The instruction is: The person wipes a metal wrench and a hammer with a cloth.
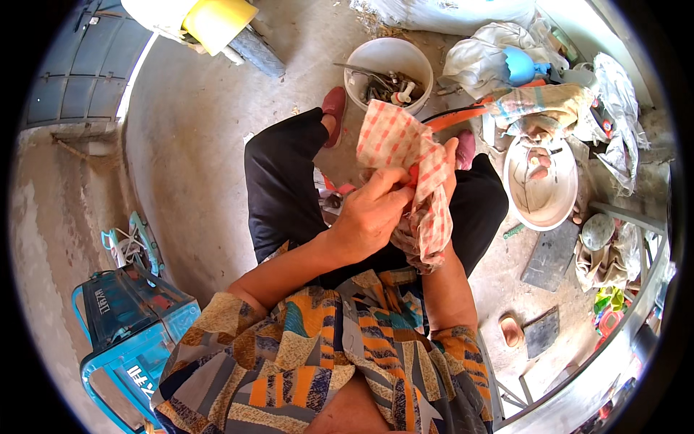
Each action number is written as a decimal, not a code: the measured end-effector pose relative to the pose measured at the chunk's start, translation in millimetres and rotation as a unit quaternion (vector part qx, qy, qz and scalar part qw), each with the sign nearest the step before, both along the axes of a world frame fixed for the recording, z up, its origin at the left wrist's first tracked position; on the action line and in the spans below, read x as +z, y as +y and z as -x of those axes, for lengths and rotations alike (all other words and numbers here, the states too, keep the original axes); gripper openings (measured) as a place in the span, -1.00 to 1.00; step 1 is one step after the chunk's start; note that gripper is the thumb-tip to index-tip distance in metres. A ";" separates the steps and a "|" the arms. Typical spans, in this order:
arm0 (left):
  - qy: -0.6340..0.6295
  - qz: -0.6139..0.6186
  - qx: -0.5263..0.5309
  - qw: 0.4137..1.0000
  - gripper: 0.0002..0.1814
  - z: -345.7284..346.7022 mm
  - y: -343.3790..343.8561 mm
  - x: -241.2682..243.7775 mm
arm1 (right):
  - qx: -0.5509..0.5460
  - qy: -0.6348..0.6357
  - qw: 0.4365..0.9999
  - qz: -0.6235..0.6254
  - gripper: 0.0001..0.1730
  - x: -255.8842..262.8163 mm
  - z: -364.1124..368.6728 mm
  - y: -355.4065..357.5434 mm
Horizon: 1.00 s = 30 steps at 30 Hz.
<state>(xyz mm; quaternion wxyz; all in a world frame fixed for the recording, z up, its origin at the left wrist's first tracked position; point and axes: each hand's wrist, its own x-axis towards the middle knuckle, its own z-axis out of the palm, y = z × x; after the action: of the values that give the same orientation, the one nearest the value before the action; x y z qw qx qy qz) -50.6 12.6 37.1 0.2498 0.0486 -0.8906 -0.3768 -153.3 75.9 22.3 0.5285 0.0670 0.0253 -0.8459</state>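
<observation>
A red-and-cream checked cloth (pixel 391 133) is bunched between my two hands, above my lap. My left hand (pixel 366 217) has its fingers and thumb pinched together against the cloth's near side. My right hand (pixel 450 163) grips the cloth from the other side, mostly covered by its folds. Between the fingers a small bright red thing (pixel 414 174) shows; most of it is hidden, so its kind is unclear. Just beyond the cloth stands a white plastic bucket (pixel 362 54) containing metal parts and a white plastic tap-like fitting (pixel 403 94).
To the right, a white basin (pixel 541 209) sits near crumpled sacks (pixel 488 49) and an orange tool part (pixel 458 117). Dark flat slabs (pixel 550 260) lie on the floor. Blue plastic crates (pixel 124 336) stand at lower left; a yellow bucket (pixel 219 24) is at the top.
</observation>
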 end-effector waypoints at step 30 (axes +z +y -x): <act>0.022 0.074 0.033 0.996 -0.66 9.2 -10.8 -6.3 | -0.082 0.122 0.988 -0.057 -0.46 -60.3 2.2 -2.2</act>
<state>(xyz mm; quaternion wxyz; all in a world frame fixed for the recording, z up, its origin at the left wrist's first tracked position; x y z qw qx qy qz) -59.8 1.8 30.8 0.2842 0.0514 -0.9084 -0.3022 -155.6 73.6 -37.9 0.4458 -0.0045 0.1319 -0.8853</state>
